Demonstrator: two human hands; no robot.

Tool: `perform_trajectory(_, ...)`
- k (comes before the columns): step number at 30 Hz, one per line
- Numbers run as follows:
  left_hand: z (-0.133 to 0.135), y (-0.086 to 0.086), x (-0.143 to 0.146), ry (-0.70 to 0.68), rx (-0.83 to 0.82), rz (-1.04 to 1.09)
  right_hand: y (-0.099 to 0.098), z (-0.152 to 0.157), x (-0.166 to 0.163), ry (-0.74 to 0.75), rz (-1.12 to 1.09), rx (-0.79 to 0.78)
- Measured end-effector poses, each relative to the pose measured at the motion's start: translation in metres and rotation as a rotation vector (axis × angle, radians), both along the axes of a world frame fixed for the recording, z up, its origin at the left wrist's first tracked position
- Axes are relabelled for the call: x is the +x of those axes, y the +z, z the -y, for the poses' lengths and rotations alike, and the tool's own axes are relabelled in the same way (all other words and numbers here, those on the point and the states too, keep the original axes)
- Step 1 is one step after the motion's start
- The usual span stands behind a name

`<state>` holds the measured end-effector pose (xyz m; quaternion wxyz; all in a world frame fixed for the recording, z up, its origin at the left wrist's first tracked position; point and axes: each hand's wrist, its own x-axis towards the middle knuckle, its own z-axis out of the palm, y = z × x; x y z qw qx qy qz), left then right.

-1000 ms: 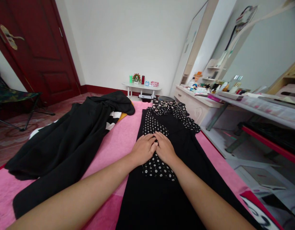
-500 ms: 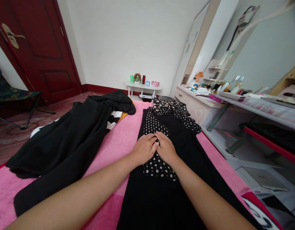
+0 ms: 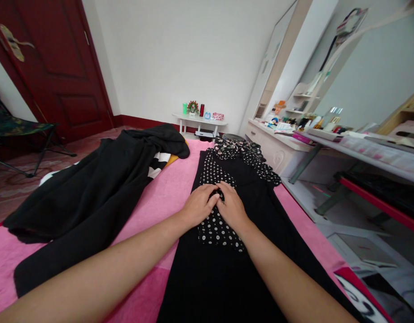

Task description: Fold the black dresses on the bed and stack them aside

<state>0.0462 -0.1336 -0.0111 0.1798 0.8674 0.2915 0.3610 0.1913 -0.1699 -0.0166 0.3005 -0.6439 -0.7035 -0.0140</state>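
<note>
My left hand (image 3: 199,204) lies palm down on a black cloth with white dots (image 3: 220,235), its fingers stretched out. Beside it, my right hand (image 3: 231,206) rests flat on the same cloth, the fingertips of both hands meeting and a small gap left between the thumbs. The dotted cloth forms a narrow strip on top of a larger black garment (image 3: 207,282), which spreads towards me. Further up, a bunched floral black garment (image 3: 239,149) lies at the far end.
On the left of the pink bedspread (image 3: 169,190) lies a rumpled black garment (image 3: 92,193). A dressing table (image 3: 277,143) with bottles and a glass-topped stand (image 3: 368,154) line the right side. Against the far wall stands a small white table (image 3: 200,118).
The view has shifted slightly. Both hands stay flat on the dotted cloth, and the gap between the thumbs looks a little wider.
</note>
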Motion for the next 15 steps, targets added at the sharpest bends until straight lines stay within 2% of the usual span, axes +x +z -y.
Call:
perform_trajectory(10, -0.0001, 0.0032, -0.0003, -0.003, 0.033, -0.114, 0.0075, 0.0045, -0.0039, 0.023, -0.013, -0.013)
perform_trajectory(15, 0.0006, 0.0022, -0.0001, 0.035, 0.041, -0.181, 0.0049, 0.0014, -0.0001, 0.033, -0.097, -0.004)
